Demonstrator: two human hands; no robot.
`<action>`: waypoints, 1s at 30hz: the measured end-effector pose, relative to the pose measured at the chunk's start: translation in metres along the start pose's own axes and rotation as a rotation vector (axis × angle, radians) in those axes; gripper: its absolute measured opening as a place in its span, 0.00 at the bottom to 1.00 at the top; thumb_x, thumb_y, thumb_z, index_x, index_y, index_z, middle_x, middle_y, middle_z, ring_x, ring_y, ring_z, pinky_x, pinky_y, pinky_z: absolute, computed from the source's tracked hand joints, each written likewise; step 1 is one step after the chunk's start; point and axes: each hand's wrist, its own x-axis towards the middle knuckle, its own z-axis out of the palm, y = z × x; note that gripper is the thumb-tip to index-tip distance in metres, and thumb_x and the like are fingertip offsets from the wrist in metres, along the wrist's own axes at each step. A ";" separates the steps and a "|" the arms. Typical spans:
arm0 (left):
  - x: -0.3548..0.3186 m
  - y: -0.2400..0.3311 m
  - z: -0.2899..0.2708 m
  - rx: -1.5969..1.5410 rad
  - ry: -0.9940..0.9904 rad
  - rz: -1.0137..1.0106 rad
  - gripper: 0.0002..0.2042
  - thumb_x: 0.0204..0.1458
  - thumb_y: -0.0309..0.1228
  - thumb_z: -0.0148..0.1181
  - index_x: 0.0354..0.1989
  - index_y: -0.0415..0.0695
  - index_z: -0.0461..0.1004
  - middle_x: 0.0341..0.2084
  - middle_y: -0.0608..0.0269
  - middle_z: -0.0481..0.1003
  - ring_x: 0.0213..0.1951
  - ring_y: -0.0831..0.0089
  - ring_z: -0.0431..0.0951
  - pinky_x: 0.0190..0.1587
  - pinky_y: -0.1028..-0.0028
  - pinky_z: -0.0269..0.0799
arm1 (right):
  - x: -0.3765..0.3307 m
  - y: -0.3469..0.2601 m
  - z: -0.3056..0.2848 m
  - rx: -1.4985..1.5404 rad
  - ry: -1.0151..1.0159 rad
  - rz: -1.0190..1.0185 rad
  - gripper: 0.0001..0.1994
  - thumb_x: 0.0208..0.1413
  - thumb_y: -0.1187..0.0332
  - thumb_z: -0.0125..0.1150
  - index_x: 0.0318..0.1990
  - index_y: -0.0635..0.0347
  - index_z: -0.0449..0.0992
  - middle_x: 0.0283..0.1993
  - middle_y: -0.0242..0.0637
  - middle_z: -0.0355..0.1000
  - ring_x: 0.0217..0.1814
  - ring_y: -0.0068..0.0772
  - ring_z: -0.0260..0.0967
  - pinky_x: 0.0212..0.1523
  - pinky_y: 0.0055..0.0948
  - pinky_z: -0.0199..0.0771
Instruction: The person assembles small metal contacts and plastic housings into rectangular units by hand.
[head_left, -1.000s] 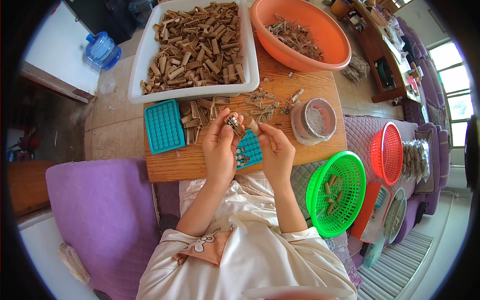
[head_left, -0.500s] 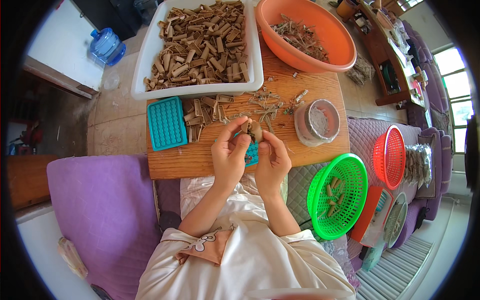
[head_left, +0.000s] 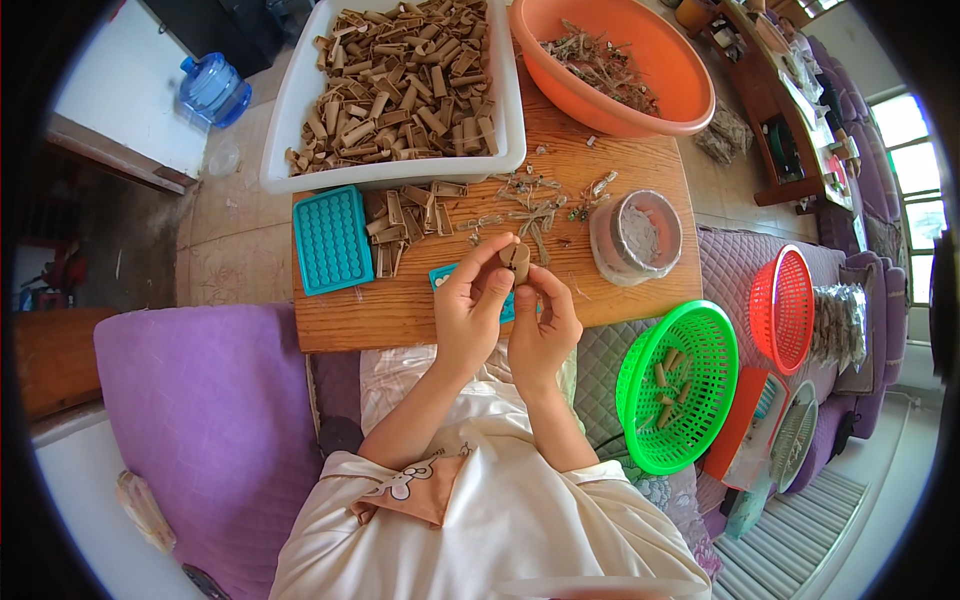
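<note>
Above the near part of the wooden table, a short brown tube-shaped shell is held between both my hands. My left hand pinches its left side between thumb and fingers. My right hand is closed on its lower right side. Below my hands lies a small teal tray, mostly covered by them. Just beyond them is a loose pile of open brown half-shells. Thin clear strands with small dark bits lie to the right of that pile.
A white bin full of brown shells stands at the far left, an orange basin with stringy scraps beside it. A teal dimpled tray and a tub of grey powder flank the work. A green basket at right holds several closed tubes.
The shell was parted in two halves between my hands; now its halves are together as a tube. My left hand has shifted slightly right, uncovering more of the small teal tray.
</note>
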 end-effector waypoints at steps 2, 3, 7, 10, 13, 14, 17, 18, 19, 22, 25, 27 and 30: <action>-0.001 0.000 -0.001 0.007 -0.008 -0.015 0.14 0.51 0.24 0.49 0.47 0.38 0.65 0.37 0.62 0.71 0.39 0.79 0.70 0.42 0.81 0.65 | 0.000 -0.003 0.000 -0.016 -0.015 0.053 0.09 0.50 0.77 0.53 0.40 0.69 0.68 0.37 0.37 0.69 0.39 0.24 0.66 0.41 0.20 0.66; -0.001 -0.001 -0.002 0.009 -0.003 -0.012 0.14 0.51 0.25 0.49 0.47 0.38 0.65 0.37 0.62 0.71 0.39 0.79 0.70 0.42 0.81 0.65 | 0.000 -0.004 0.000 -0.017 -0.015 0.054 0.09 0.50 0.77 0.53 0.40 0.69 0.68 0.37 0.37 0.69 0.39 0.24 0.66 0.41 0.20 0.66; -0.003 0.002 0.000 -0.006 -0.002 -0.019 0.14 0.51 0.26 0.49 0.47 0.38 0.65 0.37 0.62 0.71 0.38 0.80 0.70 0.42 0.81 0.65 | -0.001 -0.005 0.000 -0.051 -0.031 0.061 0.08 0.48 0.79 0.53 0.38 0.69 0.68 0.36 0.38 0.69 0.38 0.24 0.67 0.40 0.21 0.67; -0.003 -0.002 0.005 -0.043 0.020 0.009 0.13 0.51 0.28 0.50 0.46 0.38 0.66 0.36 0.61 0.71 0.37 0.79 0.71 0.40 0.81 0.66 | 0.004 -0.002 0.001 -0.081 -0.052 -0.042 0.08 0.46 0.79 0.54 0.36 0.67 0.68 0.32 0.40 0.69 0.32 0.30 0.67 0.32 0.25 0.67; -0.004 -0.005 -0.004 0.142 -0.095 0.054 0.13 0.51 0.30 0.50 0.44 0.38 0.66 0.35 0.59 0.71 0.37 0.78 0.71 0.39 0.80 0.67 | 0.004 -0.005 -0.004 -0.148 -0.200 -0.096 0.08 0.46 0.78 0.53 0.35 0.66 0.67 0.27 0.42 0.68 0.26 0.39 0.67 0.24 0.29 0.66; -0.005 -0.006 -0.003 0.223 -0.109 0.096 0.12 0.52 0.33 0.49 0.41 0.38 0.66 0.33 0.59 0.71 0.35 0.77 0.71 0.37 0.79 0.67 | 0.003 -0.007 -0.005 -0.162 -0.326 -0.026 0.08 0.46 0.79 0.52 0.36 0.67 0.67 0.27 0.43 0.67 0.25 0.41 0.66 0.23 0.30 0.65; -0.007 -0.006 -0.002 0.121 -0.114 0.011 0.13 0.53 0.35 0.48 0.40 0.38 0.67 0.32 0.60 0.71 0.33 0.77 0.71 0.36 0.80 0.67 | -0.001 -0.005 -0.006 -0.167 -0.354 -0.015 0.07 0.47 0.78 0.50 0.36 0.67 0.66 0.27 0.45 0.66 0.24 0.43 0.66 0.22 0.31 0.64; -0.007 -0.008 -0.002 0.119 -0.116 0.010 0.13 0.53 0.35 0.48 0.40 0.38 0.67 0.32 0.60 0.71 0.33 0.77 0.71 0.36 0.80 0.67 | -0.003 -0.001 -0.004 -0.169 -0.352 -0.015 0.07 0.47 0.78 0.50 0.36 0.67 0.66 0.27 0.45 0.66 0.24 0.43 0.66 0.22 0.31 0.64; -0.007 -0.011 -0.002 0.098 -0.141 0.009 0.13 0.53 0.35 0.47 0.39 0.38 0.66 0.31 0.62 0.70 0.33 0.77 0.70 0.36 0.79 0.66 | -0.006 0.004 -0.002 -0.161 -0.301 0.001 0.05 0.46 0.77 0.51 0.32 0.66 0.66 0.26 0.43 0.66 0.25 0.39 0.66 0.23 0.29 0.65; -0.006 -0.020 -0.006 0.089 -0.206 0.014 0.13 0.54 0.36 0.45 0.40 0.39 0.65 0.31 0.63 0.69 0.35 0.76 0.69 0.39 0.78 0.65 | -0.008 0.013 -0.002 -0.151 -0.279 -0.017 0.06 0.46 0.77 0.51 0.33 0.66 0.66 0.27 0.43 0.67 0.26 0.39 0.67 0.24 0.29 0.65; -0.006 -0.019 -0.010 0.081 -0.224 -0.007 0.13 0.55 0.37 0.43 0.41 0.40 0.63 0.33 0.62 0.67 0.38 0.75 0.68 0.42 0.77 0.63 | 0.000 0.015 -0.007 -0.137 -0.383 -0.063 0.09 0.46 0.77 0.51 0.37 0.67 0.66 0.29 0.44 0.67 0.27 0.42 0.66 0.24 0.31 0.65; -0.005 -0.019 -0.014 0.058 -0.206 -0.035 0.14 0.56 0.39 0.41 0.43 0.41 0.62 0.33 0.62 0.66 0.40 0.74 0.68 0.44 0.77 0.63 | 0.015 0.014 -0.019 -0.141 -0.551 -0.077 0.09 0.45 0.76 0.53 0.37 0.66 0.67 0.29 0.43 0.67 0.28 0.42 0.67 0.26 0.31 0.66; -0.001 -0.023 -0.027 -0.012 -0.161 0.016 0.18 0.55 0.44 0.38 0.45 0.42 0.59 0.31 0.63 0.64 0.39 0.73 0.69 0.43 0.75 0.64 | 0.053 0.006 -0.051 -0.207 -0.519 0.010 0.09 0.44 0.75 0.56 0.35 0.64 0.71 0.28 0.40 0.70 0.29 0.31 0.68 0.31 0.27 0.67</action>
